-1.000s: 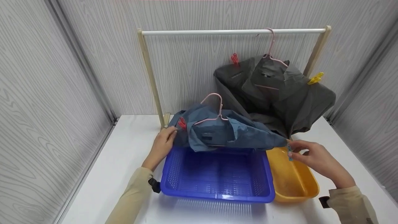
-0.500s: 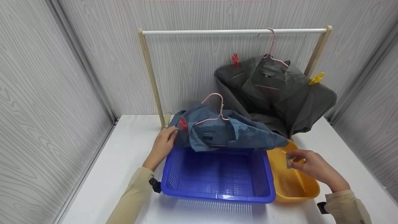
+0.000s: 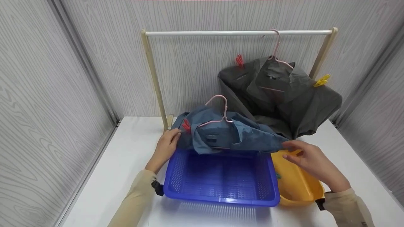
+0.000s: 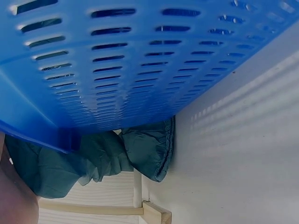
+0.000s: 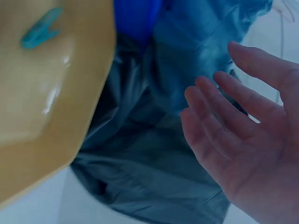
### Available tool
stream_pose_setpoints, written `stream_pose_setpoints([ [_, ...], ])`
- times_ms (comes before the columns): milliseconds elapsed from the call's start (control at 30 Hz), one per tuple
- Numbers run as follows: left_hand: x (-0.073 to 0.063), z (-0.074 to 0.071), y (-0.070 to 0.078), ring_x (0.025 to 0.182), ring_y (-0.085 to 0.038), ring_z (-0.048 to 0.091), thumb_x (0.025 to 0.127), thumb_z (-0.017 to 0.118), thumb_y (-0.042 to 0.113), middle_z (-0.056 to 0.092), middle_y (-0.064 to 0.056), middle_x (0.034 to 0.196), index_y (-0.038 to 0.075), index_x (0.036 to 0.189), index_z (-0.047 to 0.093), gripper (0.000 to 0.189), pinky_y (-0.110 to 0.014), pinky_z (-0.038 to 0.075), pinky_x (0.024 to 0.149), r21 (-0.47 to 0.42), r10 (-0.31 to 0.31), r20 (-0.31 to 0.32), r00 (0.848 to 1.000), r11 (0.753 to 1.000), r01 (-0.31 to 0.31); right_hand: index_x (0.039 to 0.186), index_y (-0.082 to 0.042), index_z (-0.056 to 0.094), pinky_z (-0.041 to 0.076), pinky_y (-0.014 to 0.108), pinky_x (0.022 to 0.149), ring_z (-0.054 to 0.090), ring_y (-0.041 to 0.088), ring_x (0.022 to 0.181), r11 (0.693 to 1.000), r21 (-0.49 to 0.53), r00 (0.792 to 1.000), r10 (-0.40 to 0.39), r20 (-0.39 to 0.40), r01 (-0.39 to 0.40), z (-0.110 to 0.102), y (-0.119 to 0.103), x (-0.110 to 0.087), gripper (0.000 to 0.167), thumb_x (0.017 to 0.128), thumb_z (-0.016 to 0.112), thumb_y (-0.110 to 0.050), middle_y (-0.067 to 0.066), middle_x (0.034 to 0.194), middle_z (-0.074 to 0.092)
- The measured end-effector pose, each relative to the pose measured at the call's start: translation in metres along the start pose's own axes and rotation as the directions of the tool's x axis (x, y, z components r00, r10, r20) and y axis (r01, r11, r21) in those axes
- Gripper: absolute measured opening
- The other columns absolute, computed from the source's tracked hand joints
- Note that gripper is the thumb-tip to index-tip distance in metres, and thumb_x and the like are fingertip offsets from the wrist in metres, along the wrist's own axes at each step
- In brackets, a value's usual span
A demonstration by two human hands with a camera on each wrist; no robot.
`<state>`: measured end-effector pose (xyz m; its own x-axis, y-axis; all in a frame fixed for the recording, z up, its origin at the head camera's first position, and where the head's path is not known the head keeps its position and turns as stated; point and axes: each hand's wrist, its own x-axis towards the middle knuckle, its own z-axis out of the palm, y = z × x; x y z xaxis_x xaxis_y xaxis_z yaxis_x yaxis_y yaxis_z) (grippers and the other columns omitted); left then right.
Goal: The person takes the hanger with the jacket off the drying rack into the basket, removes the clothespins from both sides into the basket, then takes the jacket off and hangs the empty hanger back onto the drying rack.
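Observation:
A blue jacket (image 3: 217, 135) on a pink hanger (image 3: 225, 107) lies over the back of a blue basket (image 3: 221, 200), with a red clothespin (image 3: 186, 125) on its left shoulder. Beside that clothespin my left hand (image 3: 166, 143) grips the jacket's edge; the left wrist view hides its fingers. At the opposite end, my right hand (image 3: 307, 156) holds nothing, its relaxed fingers (image 5: 215, 112) spread near the jacket's right end. A teal clothespin (image 5: 42, 30) lies in the yellow bin (image 3: 304, 189) below that hand.
Behind stands a wooden rack with a white rail (image 3: 208, 33). A dark grey jacket (image 3: 274, 94) hangs there from a pink hanger, with one red clothespin (image 3: 240, 60) and one yellow clothespin (image 3: 322, 81) on its shoulders. Wood-grain panels (image 3: 79, 142) enclose the white table.
My right hand has drawn the teal clothespin away from the jacket's right end, let it go into the yellow bin and come back up to the jacket. My left hand stays put.

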<state>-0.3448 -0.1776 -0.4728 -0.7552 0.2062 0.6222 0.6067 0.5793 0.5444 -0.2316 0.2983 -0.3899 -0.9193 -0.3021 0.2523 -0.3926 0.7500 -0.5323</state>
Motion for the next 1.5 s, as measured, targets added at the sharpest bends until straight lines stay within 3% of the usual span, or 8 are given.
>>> stream_pose_setpoints([
  [200,0.000,-0.002,0.002,0.081,-0.024,0.053,0.103,0.052,0.013,0.061,-0.006,0.088,0.007,0.101,0.066,0.015,-0.043,0.042,0.072,-0.011,-0.017,0.006,1.000,1.000,0.017,0.120,-0.009,0.067,0.053,0.028,0.081,0.063,0.016,0.097,0.991,0.002,0.989,-0.133,-0.060,0.133,-0.001,-0.040,0.017,0.030,0.094,0.069,-0.025,0.002,0.115,0.068],
  [367,0.002,-0.003,0.002,0.078,-0.022,0.050,0.103,0.052,0.014,0.057,-0.003,0.083,0.008,0.100,0.065,0.015,-0.041,0.040,0.069,-0.016,-0.026,0.024,0.999,1.000,0.026,0.119,-0.016,0.068,0.053,0.034,0.085,0.062,0.013,0.102,0.969,0.002,0.965,-0.246,-0.096,0.247,0.000,-0.076,0.036,0.026,0.095,0.068,-0.026,-0.002,0.115,0.068],
  [733,0.005,-0.006,0.004,0.079,-0.023,0.052,0.104,0.051,0.016,0.058,-0.004,0.083,0.007,0.101,0.065,0.017,-0.042,0.042,0.070,0.006,-0.021,0.024,0.999,1.000,0.021,0.123,-0.017,0.067,0.052,0.035,0.084,0.061,0.011,0.102,0.846,-0.025,0.845,-0.533,-0.031,0.533,0.038,-0.151,0.101,0.028,0.097,0.066,-0.026,-0.003,0.114,0.066],
  [833,0.005,-0.005,0.005,0.080,-0.023,0.053,0.103,0.052,0.016,0.059,-0.005,0.085,0.007,0.102,0.066,0.016,-0.043,0.043,0.071,0.008,-0.028,0.024,0.999,1.000,0.028,0.126,-0.014,0.065,0.050,0.034,0.089,0.060,0.013,0.108,0.830,-0.087,0.834,-0.551,0.032,0.551,0.057,-0.164,0.117,0.031,0.097,0.065,-0.026,0.000,0.118,0.065],
  [967,0.005,-0.004,0.005,0.083,-0.024,0.055,0.103,0.053,0.015,0.063,-0.007,0.091,0.007,0.103,0.065,0.016,-0.044,0.044,0.074,0.011,-0.025,0.029,0.999,1.000,0.025,0.130,-0.012,0.062,0.048,0.036,0.094,0.057,0.017,0.116,0.826,-0.173,0.844,-0.529,0.090,0.536,0.078,-0.174,0.135,0.037,0.096,0.067,-0.026,0.003,0.124,0.062],
  [1200,0.004,-0.005,0.004,0.076,-0.022,0.050,0.103,0.053,0.012,0.057,-0.004,0.082,0.007,0.097,0.063,0.012,-0.040,0.040,0.067,0.004,-0.007,0.021,1.000,1.000,0.007,0.138,-0.010,0.056,0.045,0.038,0.100,0.052,0.021,0.123,0.853,-0.266,0.894,-0.428,0.135,0.449,0.104,-0.184,0.164,0.046,0.096,0.066,-0.029,0.007,0.133,0.058],
  [1333,0.003,-0.004,0.002,0.075,-0.022,0.049,0.102,0.053,0.010,0.055,-0.004,0.080,0.006,0.096,0.063,0.013,-0.039,0.040,0.067,0.002,-0.016,0.019,1.000,1.000,0.016,0.141,-0.008,0.052,0.043,0.038,0.102,0.053,0.022,0.123,0.896,-0.217,0.918,-0.355,0.178,0.389,0.117,-0.189,0.180,0.051,0.097,0.065,-0.030,0.009,0.134,0.059],
  [1500,0.002,-0.002,0.002,0.074,-0.023,0.047,0.103,0.052,0.010,0.051,-0.004,0.077,0.006,0.092,0.061,0.014,-0.039,0.039,0.067,0.009,-0.018,0.027,0.999,1.000,0.018,0.131,-0.009,0.059,0.048,0.036,0.093,0.060,0.019,0.108,0.932,-0.138,0.933,-0.307,0.188,0.335,0.129,-0.189,0.189,0.041,0.095,0.068,-0.028,0.004,0.115,0.066],
])
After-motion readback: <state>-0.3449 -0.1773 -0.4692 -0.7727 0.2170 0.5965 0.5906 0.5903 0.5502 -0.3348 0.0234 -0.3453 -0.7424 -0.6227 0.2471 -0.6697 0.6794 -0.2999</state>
